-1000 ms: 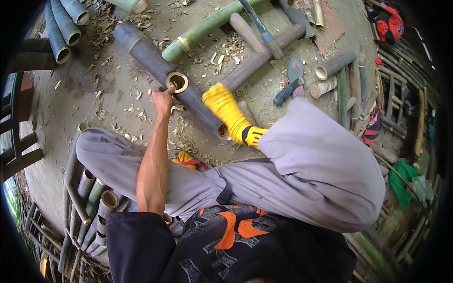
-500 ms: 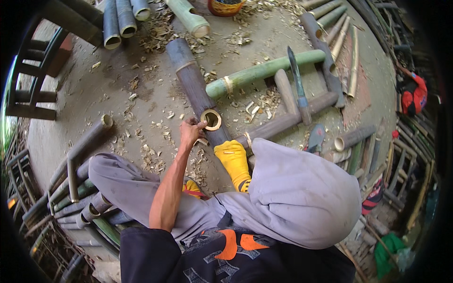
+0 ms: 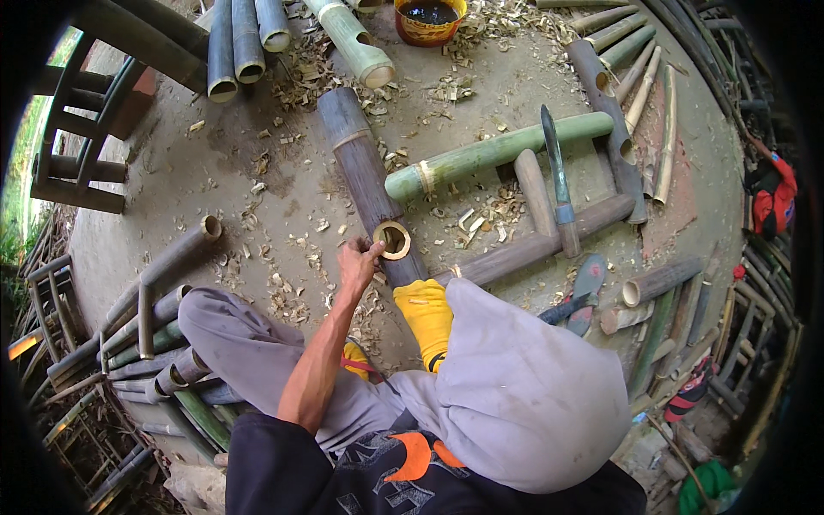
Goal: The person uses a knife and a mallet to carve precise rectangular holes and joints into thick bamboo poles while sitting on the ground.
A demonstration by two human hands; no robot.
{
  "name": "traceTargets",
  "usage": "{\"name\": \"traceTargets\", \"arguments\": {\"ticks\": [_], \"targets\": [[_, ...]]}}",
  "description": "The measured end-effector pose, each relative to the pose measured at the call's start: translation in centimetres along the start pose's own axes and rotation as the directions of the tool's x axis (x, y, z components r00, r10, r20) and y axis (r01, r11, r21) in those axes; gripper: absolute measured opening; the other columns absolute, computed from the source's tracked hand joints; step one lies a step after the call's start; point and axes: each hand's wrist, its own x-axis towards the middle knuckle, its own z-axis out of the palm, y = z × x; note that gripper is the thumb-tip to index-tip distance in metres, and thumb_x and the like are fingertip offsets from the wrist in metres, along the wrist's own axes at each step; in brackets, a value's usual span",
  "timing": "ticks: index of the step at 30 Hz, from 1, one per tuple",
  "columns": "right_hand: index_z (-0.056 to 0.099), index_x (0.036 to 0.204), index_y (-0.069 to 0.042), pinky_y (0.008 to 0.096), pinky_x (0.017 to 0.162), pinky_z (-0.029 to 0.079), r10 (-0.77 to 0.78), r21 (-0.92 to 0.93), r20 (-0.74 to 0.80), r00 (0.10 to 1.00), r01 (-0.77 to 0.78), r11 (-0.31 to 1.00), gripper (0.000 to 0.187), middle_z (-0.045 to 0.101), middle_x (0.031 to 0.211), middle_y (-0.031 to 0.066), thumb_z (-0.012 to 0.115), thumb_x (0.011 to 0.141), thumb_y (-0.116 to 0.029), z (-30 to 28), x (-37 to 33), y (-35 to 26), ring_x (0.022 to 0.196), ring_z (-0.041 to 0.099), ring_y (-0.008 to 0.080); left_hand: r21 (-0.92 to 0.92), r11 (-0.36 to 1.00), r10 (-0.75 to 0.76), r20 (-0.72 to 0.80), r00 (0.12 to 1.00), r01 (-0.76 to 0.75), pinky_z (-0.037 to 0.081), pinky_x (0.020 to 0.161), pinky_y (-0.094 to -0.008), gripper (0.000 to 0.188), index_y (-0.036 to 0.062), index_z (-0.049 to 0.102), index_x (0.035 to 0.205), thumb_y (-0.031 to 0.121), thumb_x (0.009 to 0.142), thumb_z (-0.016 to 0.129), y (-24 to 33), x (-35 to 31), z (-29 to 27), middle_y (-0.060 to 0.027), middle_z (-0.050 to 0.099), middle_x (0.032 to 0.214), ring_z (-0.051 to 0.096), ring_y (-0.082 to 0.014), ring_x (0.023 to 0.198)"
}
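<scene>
The left hand (image 3: 359,263) touches a pale-rimmed bamboo ring (image 3: 393,256) (whether its grip holds, I can't tell).

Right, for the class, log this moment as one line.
left hand: at pale bamboo rim; right hand: not in view; yellow-socked foot: over dark bamboo pole; knife: across green bamboo pole

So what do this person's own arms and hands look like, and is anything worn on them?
The left hand is bare, with no glove, and no watch or band shows on the wrist. The left forearm is uncovered below a short, dark sleeve. The right hand is out of view.
</scene>
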Motion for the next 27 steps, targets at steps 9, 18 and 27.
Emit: {"name": "traceTargets", "arguments": {"ticks": [9, 18, 27], "targets": [[0.039, 0.134, -0.001, 0.0432, 0.087, 0.046, -0.016, 0.013, 0.018, 1.0, 0.016, 1.0, 0.074, 0.061, 0.104, 0.0253, 0.072, 0.074, -0.03, -0.1, -1.4, 0.9, 0.098, 0.059, 0.0392, -0.089, 0.996, 0.036, 0.171, 0.985, -0.021, 0.047, 0.047, -0.0255, 0.031, -0.0039, 0.06, 0.079, 0.022, 0.077, 0.077, -1.7, 2.3, -1.8, -0.007, 0.06, 0.061, 0.057, -0.0116, 0.051], [0.04, 0.133, -0.001, 0.0431, 0.086, 0.047, 0.0, 0.026, 0.029, 1.0, -0.001, 1.0, 0.073, 0.061, 0.103, 0.0248, 0.071, 0.074, -0.029, -0.6, -3.4, 2.7, 0.097, 0.059, 0.0387, -0.129, 0.992, 0.029, 0.235, 0.972, 0.001, 0.049, 0.05, -0.026, 0.031, -0.0038, 0.057, 0.09, 0.019, 0.079, 0.075, -2.0, 2.7, -2.1, -0.008, 0.061, 0.073, 0.058, -0.0136, 0.059], [0.042, 0.132, -0.001, 0.0429, 0.086, 0.047, 0.01, 0.021, 0.034, 0.999, -0.01, 1.0, 0.071, 0.061, 0.102, 0.0243, 0.071, 0.074, -0.028, -1.2, -4.0, 3.7, 0.096, 0.059, 0.0381, -0.145, 0.989, 0.04, 0.235, 0.971, -0.006, 0.048, 0.05, -0.025, 0.029, -0.0004, 0.057, 0.086, 0.021, 0.079, 0.076, -2.1, 2.5, -1.8, -0.0061, 0.059, 0.07, 0.057, -0.0123, 0.057]]}}
